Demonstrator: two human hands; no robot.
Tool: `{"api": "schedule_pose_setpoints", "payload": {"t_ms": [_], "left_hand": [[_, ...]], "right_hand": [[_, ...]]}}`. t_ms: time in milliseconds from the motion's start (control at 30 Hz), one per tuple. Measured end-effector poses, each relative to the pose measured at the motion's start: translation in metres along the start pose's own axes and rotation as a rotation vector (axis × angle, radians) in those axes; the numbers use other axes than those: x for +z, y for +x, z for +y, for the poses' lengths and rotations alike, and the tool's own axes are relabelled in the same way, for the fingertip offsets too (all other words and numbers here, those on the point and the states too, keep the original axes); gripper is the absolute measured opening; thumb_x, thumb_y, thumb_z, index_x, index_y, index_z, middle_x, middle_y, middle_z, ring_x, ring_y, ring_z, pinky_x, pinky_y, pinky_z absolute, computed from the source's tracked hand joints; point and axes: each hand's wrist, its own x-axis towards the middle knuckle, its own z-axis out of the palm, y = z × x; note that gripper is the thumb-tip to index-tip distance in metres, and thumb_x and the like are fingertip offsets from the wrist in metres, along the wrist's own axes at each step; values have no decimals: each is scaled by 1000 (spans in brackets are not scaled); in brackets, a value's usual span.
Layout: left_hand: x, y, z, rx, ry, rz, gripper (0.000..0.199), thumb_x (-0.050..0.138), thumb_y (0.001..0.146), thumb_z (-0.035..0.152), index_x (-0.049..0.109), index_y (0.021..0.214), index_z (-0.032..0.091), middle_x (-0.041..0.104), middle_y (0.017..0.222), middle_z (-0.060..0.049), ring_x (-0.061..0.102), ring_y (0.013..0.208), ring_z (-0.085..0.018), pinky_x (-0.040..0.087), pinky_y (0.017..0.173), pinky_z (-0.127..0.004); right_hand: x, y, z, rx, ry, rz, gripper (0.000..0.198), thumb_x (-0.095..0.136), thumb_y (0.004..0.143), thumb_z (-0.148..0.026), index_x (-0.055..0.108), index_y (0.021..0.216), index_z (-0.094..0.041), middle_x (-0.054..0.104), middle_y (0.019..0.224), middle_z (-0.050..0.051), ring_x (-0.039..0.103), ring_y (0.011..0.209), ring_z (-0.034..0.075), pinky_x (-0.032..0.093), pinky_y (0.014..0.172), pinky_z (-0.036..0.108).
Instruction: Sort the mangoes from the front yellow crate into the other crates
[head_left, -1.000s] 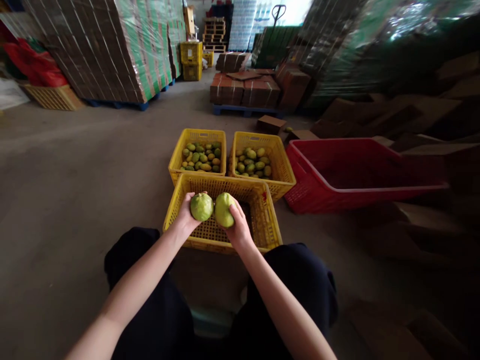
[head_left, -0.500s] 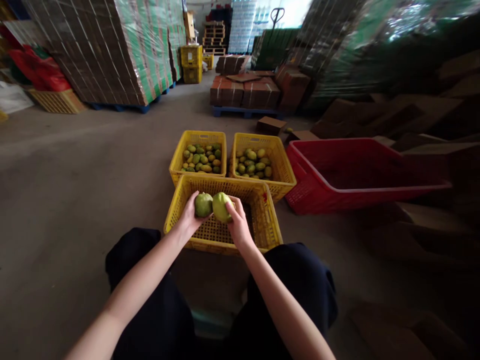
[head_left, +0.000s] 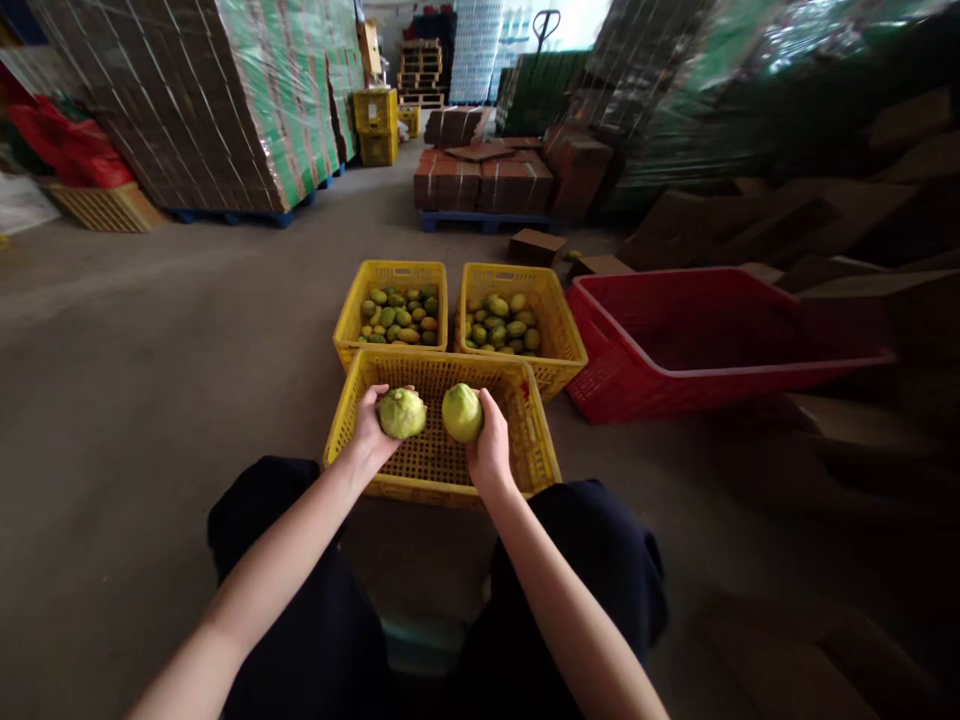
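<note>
In my left hand [head_left: 370, 432] is a knobbly yellow-green fruit [head_left: 402, 413], its bumpy end turned up. My right hand [head_left: 491, 440] grips another yellow-green fruit [head_left: 462, 413], smoother and slightly pointed at the top. The exact kind of these fruits is unclear. A gap separates the two, and both are held over the nearest yellow plastic crate [head_left: 536, 430], whose slotted floor shows beneath them. My fingers are partly hidden behind the fruits.
Behind stand a left yellow crate [head_left: 352, 310] and a right yellow crate [head_left: 566, 325], both holding green and yellow fruits. A large red crate [head_left: 622, 385] is on the right. Flattened cardboard [head_left: 825, 430] lies beyond it. Boxes on a blue pallet [head_left: 484, 185] stand farther back.
My hands have moved apart, so the two fruits no longer meet. Both fruits have been turned; the left one now shows its knobbly end. The view has shifted slightly.
</note>
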Motion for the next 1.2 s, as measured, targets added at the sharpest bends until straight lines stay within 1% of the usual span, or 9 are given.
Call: {"api": "schedule_pose_setpoints", "payload": {"t_ms": [100,333,400,500,600,700,867,1033,1200], "left_hand": [[-1,-2,-7,49,64,-87,31,44,81,22,68,66,9,67,60,-10,63,57,-17,51,56,-26],[-2,-6,-2,146,218,-244,33,44,77,24,70,63,9,67,60,-10,63,56,-17,49,59,-27],[-1,-8,-1,132,251,-282,36,43,79,25,71,63,8,68,61,-11,63,56,-17,49,60,-27],[-1,-9,-3,72,248,-278,40,41,82,27,70,62,8,69,64,-12,65,60,-18,50,60,-27],[-3,-6,-9,27,142,-142,36,43,83,24,69,62,10,69,63,-10,66,62,-18,52,62,-26],[-4,-2,-10,-46,16,-18,30,44,82,22,69,70,9,70,66,-9,67,63,-17,53,62,-25],[-1,-4,-6,-67,4,-11,28,48,82,25,69,96,11,72,78,-6,68,68,-19,55,62,-29],[-1,-6,-10,-46,-5,38,27,48,83,23,68,97,12,72,79,-6,68,70,-18,55,68,-30],[-3,-3,-9,-56,-39,6,28,48,81,24,68,95,11,72,82,-8,68,69,-19,55,67,-31]], "right_hand": [[0,-5,6,-36,-22,-2,28,67,72,-47,67,70,-19,65,73,-2,56,71,15,46,66,26],[0,-10,2,-109,-48,-191,23,62,78,-38,70,70,-20,70,79,0,60,78,17,46,74,26],[2,-11,1,69,47,-156,24,63,75,-42,69,69,-19,70,74,1,61,72,17,48,68,26],[7,-12,5,461,252,-10,28,61,73,-48,65,71,-20,68,66,0,61,59,17,46,49,26],[10,-13,8,586,365,110,26,59,76,-48,63,76,-22,70,67,-1,63,58,16,46,46,25],[10,-9,4,578,404,156,21,62,76,-44,63,79,-23,68,65,-3,64,60,16,51,53,26],[5,0,-8,431,417,170,23,66,74,-44,64,84,-24,68,70,-4,64,63,15,52,55,26],[4,-2,2,330,204,138,31,74,66,-44,67,89,-24,71,87,-1,65,82,19,52,60,26],[5,-4,9,323,183,61,34,73,66,-48,67,90,-24,70,94,-1,64,88,20,52,60,25]]}}
